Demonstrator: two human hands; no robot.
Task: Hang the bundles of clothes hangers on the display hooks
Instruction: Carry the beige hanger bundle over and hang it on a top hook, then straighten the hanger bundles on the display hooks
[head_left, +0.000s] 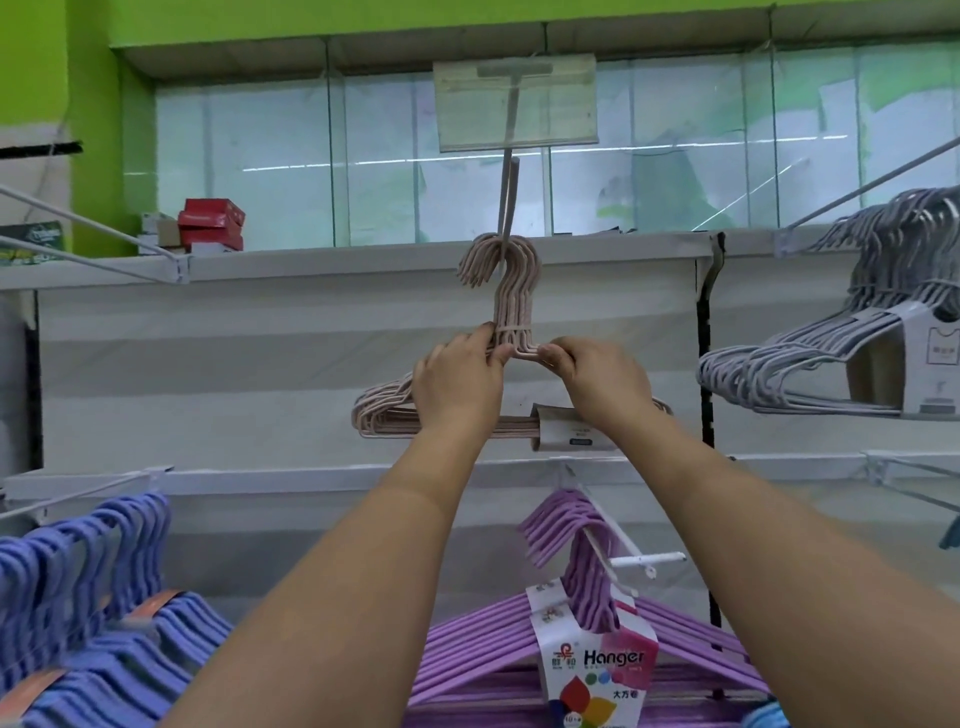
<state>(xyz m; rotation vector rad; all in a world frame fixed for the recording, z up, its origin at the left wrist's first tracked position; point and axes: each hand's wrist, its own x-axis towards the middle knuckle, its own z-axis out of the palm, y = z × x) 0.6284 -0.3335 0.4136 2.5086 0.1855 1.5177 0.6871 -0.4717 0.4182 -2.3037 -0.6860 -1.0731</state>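
Blue hangers (78, 597) (cropped left)

I stand in a shop, facing a white metal display wall (291, 374) fitted with long wire display hooks (93, 241). Bundled coated-wire clothes hangers hang from them as stock: a pale pink bundle (501, 291) at 12 o'clock, a grey bundle (810, 358) at 2 o'clock, a blue bundle (104, 597) at 8 o'clock, and a purple bundle (587, 561) at 5 o'clock wearing a printed "Hanger" retail sleeve (597, 670). A clear plastic price-tag holder (517, 104) hangs over the hook at 12 o'clock, and red cartons (210, 223) sit on the top shelf at 10 o'clock.
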